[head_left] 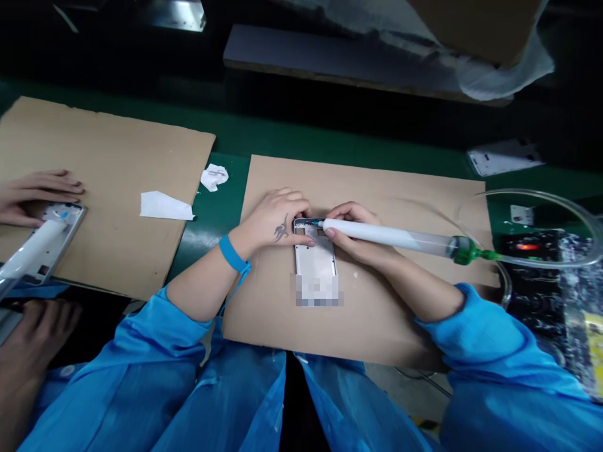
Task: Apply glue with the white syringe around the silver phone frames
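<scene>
**Inspector:** Count at the bench, please.

**Checker:** Two hands are working at centre frame, the left hand (276,221) and the right hand (351,233). One metal phone frame (315,260) is lying on one cardboard sheet (400,314). One white dispensing syringe (381,233) is connecting through one green fitting (464,251) to one clear tube (532,196).

**Inspector:** State of the grip?

**Checker:** The left hand is spreading over the upper end of the phone frame and pressing it down. The right hand is pinching the syringe barrel, with the nozzle touching the frame's upper edge.

**Inspector:** Frame position relative to the grip?

**Checker:** It is sitting between both hands, its lower end blurred.

**Inspector:** Far left?

**Checker:** Two co-worker hands (40,198) (38,326) are working there beside a second syringe (32,251) and a second frame (61,216). A second cardboard sheet (108,157) is supporting that frame, and two white paper scraps (164,206) (214,177) are lying to its right.
</scene>
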Demonstrator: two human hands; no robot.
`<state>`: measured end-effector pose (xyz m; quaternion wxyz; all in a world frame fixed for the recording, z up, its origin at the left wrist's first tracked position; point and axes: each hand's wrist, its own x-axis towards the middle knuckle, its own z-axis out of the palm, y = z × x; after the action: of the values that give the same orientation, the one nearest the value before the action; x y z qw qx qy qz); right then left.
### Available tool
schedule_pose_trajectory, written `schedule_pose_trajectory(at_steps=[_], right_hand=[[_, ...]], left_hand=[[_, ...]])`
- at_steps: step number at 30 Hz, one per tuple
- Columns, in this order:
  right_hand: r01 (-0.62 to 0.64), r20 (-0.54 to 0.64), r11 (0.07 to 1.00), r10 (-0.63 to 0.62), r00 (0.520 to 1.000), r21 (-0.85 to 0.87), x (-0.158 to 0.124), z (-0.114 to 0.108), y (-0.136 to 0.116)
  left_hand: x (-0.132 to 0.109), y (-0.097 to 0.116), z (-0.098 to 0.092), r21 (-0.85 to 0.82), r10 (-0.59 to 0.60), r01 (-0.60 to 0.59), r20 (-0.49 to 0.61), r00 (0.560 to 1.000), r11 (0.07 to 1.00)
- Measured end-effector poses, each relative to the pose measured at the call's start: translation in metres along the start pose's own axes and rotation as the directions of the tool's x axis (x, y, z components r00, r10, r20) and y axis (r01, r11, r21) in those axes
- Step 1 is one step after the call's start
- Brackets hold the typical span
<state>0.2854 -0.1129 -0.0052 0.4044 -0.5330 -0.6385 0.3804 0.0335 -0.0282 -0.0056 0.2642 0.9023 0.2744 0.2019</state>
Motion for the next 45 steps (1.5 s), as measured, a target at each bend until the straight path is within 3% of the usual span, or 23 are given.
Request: schedule_pose_trajectory(at_steps=[13,27,45], right_hand=[[-0.073,0.007,0.997,0.073,0.997,-0.040,0.000,0.000,-0.012],[-0.025,0.036,0.998,0.028,0.999,-0.064,0.001,0.000,-0.012],[-0.054,0.030,0.996,0.057,0.998,-0.074,0.002,0.001,-0.010]], left_hand=[[0.001,0.005,-0.001,0.009,-0.011,0.011,0.037,0.999,1.000],[0.000,0.010,-0.005,0.036,-0.033,0.031,0.062,0.998,0.999],[0.001,0.008,-0.006,-0.016,-0.026,0.027,0.065,0.998,1.000]])
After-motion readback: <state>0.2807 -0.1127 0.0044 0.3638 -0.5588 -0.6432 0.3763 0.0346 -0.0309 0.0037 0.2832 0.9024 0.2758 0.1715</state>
